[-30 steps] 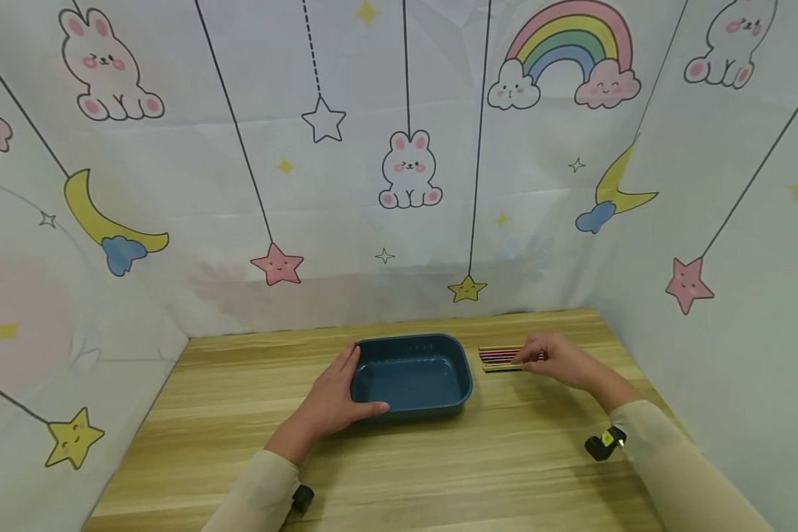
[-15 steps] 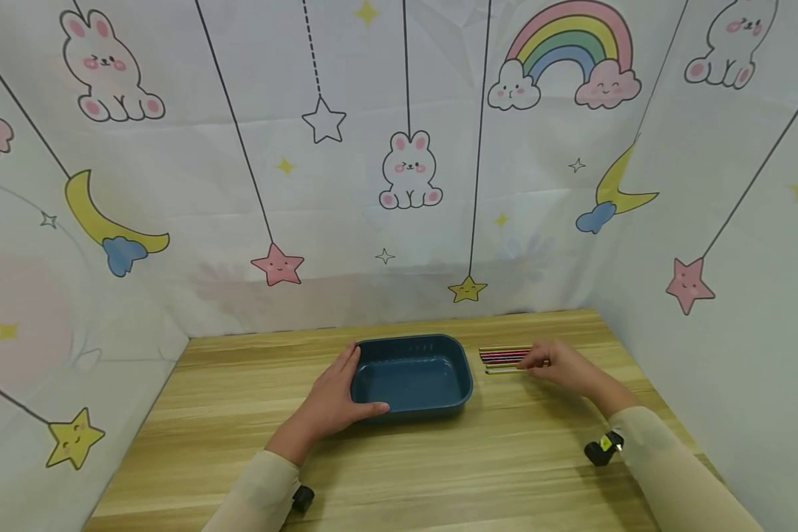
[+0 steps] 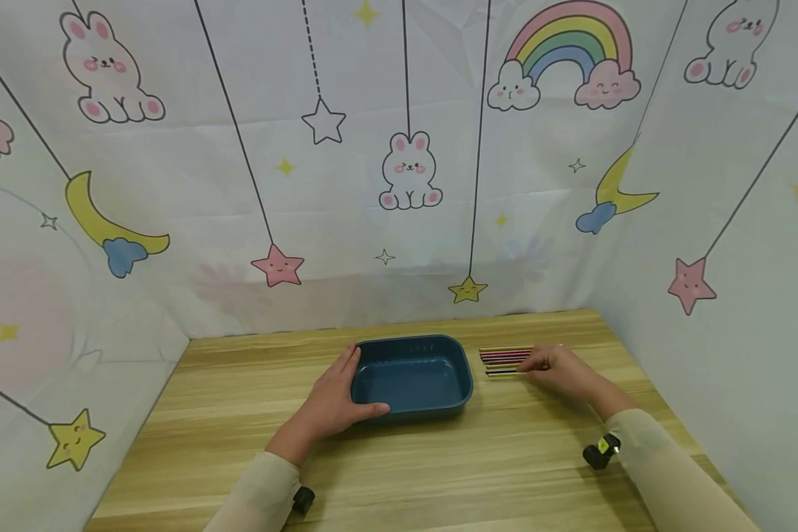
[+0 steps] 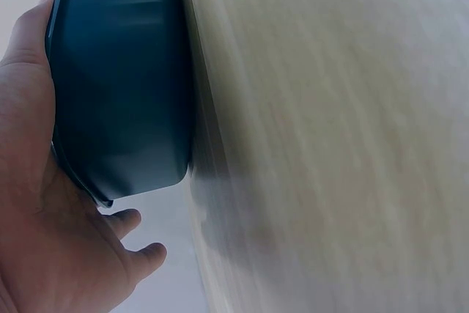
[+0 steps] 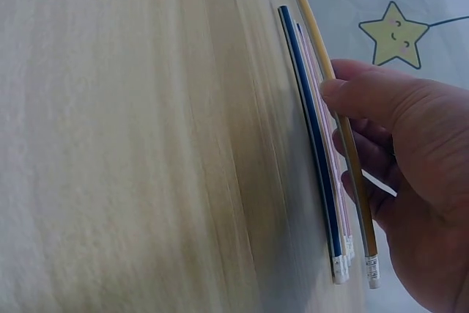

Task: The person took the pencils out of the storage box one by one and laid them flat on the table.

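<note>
A dark blue rectangular tray [image 3: 432,414] stands on the table, with raised sides and nothing inside. My left hand [image 3: 329,395] spans its left end, thumb stretched along the front rim and fingers along the left rim. In the left wrist view the palm lies against the rim. Right of the tray, my right hand [image 3: 565,373] pinches a yellow pencil [image 5: 359,188] between thumb and fingers; its white eraser end points toward the wrist. Beside it lie several pencils [image 3: 499,356], including a dark blue pencil [image 5: 315,130], partly covered by the hand in the head view.
The wood-grain table [image 3: 432,480] is bounded by a white cloth backdrop [image 3: 346,222] printed with rabbits, stars and moons. A small black device [image 3: 601,452] hangs at the right wrist, and another black device [image 3: 302,499] at the left.
My right hand has shifted slightly right and toward me, drawing the nearest pencil a little away from the others. My left hand and the tray have stayed put.
</note>
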Available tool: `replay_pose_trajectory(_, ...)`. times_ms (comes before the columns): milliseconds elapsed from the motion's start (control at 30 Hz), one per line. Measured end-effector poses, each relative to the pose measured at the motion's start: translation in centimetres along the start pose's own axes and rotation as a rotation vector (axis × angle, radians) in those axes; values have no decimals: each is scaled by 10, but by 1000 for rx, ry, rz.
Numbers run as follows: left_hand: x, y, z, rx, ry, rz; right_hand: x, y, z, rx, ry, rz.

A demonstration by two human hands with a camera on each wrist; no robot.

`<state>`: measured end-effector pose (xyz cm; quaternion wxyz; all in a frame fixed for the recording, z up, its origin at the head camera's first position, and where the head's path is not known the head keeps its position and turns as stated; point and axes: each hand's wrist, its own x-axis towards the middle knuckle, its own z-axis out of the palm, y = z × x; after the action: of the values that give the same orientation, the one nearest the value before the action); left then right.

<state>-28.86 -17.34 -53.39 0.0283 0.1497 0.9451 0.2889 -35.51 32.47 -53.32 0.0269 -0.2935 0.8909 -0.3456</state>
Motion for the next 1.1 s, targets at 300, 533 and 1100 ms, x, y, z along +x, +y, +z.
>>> replay_pose_trajectory(300,1,-2,1,1,2,-4,1,7,6,12,18,-19)
replay_pose_trajectory(533,2,-3,2,-4,1,2,3,15,11,-5,29,-37)
replay_pose_trajectory(1100,1,-1,1,8,-7,-8,5,16,14,-123,71,-62)
